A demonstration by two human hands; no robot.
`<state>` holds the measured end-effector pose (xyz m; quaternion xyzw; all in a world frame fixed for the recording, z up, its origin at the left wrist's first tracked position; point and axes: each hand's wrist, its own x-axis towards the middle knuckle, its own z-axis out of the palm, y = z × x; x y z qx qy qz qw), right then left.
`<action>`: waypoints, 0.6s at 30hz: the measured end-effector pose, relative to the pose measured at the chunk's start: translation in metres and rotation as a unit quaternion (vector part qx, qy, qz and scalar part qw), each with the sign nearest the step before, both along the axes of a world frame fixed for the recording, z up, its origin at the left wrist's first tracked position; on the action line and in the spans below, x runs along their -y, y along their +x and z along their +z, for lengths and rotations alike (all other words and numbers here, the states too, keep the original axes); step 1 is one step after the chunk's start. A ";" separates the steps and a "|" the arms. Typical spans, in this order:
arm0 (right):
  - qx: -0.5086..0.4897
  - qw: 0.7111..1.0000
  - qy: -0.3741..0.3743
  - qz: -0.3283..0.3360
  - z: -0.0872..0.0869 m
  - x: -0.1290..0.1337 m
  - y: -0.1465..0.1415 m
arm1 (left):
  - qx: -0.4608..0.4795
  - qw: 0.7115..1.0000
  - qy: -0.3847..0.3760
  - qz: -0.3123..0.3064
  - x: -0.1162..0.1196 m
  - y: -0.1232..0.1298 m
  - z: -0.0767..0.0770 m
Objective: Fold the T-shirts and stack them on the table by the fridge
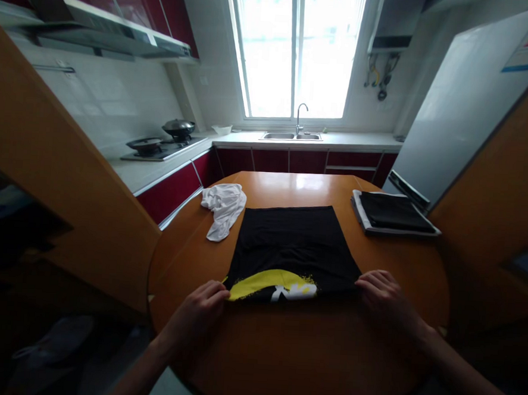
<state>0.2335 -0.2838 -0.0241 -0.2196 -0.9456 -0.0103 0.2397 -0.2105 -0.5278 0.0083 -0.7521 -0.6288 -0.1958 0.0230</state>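
Observation:
A black T-shirt (288, 238) with a yellow and white print lies spread on the round wooden table (290, 354), its near edge folded straight across. My left hand (206, 301) pinches the near left corner of the shirt, beside the yellow print. At the near right corner, my right hand (381, 291) has its fingers closed on the black fabric. Between the two hands the near edge looks stretched. The full shape of the garment is hidden by the fold.
A crumpled white cloth (225, 210) lies at the table's left. A stack of folded dark and white clothes (392, 214) sits at the right. Beyond are a sink (290, 136), a stove with pans (160, 146) and a fridge (462, 102).

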 end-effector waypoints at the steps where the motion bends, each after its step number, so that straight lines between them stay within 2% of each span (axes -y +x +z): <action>1: -0.010 1.000 -0.008 0.004 0.004 0.005 0.004 | 0.005 1.000 0.004 -0.008 0.006 0.002 0.003; 6: -0.059 0.996 -0.065 0.025 0.019 0.027 0.028 | 0.070 0.997 0.008 -0.035 0.041 0.008 0.017; 11: -0.119 0.978 -0.165 0.045 0.029 0.044 0.040 | 0.208 0.977 -0.024 -0.048 0.067 0.016 0.024; 14: -0.156 0.961 -0.223 0.058 0.048 0.053 0.037 | 0.279 0.959 -0.022 -0.046 0.075 0.018 0.029; 18: -0.196 0.942 -0.261 0.083 0.074 0.053 0.028 | 0.337 0.941 0.012 -0.032 0.075 0.015 0.043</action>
